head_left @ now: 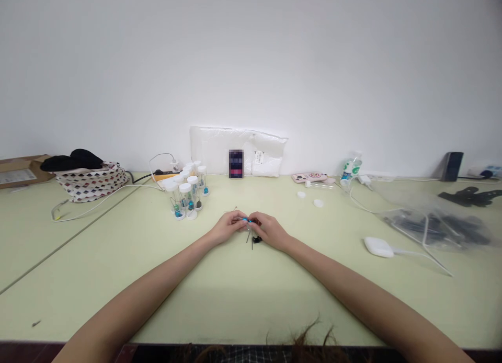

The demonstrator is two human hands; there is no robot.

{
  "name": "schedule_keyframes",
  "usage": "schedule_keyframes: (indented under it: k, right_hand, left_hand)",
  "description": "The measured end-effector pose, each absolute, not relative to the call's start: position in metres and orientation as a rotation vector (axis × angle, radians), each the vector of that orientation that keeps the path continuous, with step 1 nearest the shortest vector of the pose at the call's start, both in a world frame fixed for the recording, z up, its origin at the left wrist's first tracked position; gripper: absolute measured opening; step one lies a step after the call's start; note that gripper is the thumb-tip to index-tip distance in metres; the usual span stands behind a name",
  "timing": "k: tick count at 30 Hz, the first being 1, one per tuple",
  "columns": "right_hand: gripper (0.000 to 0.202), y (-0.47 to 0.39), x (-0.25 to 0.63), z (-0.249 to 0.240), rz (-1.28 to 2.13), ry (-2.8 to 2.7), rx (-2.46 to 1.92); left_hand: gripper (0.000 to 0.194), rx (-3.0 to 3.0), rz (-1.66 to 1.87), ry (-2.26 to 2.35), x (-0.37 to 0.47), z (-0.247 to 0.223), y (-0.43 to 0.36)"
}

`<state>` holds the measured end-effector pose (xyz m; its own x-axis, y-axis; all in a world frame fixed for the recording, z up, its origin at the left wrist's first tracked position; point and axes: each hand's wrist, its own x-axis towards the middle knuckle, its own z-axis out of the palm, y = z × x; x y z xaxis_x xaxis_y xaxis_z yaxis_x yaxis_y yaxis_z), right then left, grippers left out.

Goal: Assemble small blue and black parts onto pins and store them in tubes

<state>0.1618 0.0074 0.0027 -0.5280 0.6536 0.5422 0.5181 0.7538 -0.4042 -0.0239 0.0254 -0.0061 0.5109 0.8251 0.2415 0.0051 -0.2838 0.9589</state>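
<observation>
My left hand [230, 226] and my right hand [269, 229] meet above the middle of the green table [219, 295]. Between their fingertips is a small shiny blue piece [246, 219], pinched from both sides. Thin dark rods [252, 241] point down toward me from beneath the fingers; whether they join the blue piece I cannot tell. A small black part [257, 239] lies just under my right fingers. Left of the hands stand several clear tubes with white caps [192, 181], holding blue, green and dark bits.
Two white caps [318, 203] and a clear tube [321, 185] lie back right, near a pink phone [301, 178]. A phone [236, 164] leans on white packaging [207, 148]. At right are a white charger [378, 247] and a plastic bag [443, 227]; a patterned basket [92, 182] stands left.
</observation>
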Motion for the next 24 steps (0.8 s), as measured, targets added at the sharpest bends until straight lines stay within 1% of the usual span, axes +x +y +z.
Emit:
schedule_keyframes:
  k: [12, 24]
  right_hand:
    - [0.017, 0.0074, 0.1618, 0.0038, 0.291, -2.255, -0.866]
    - [0.018, 0.0096, 0.1628, 0.0003, 0.252, -2.246, -0.858]
  left_hand:
    - [0.029, 1.705, 0.943, 0.727, -0.0241, -0.0038, 0.0241]
    - [0.029, 1.688, 0.955, 0.729, -0.0231, -0.0062, 0.0255]
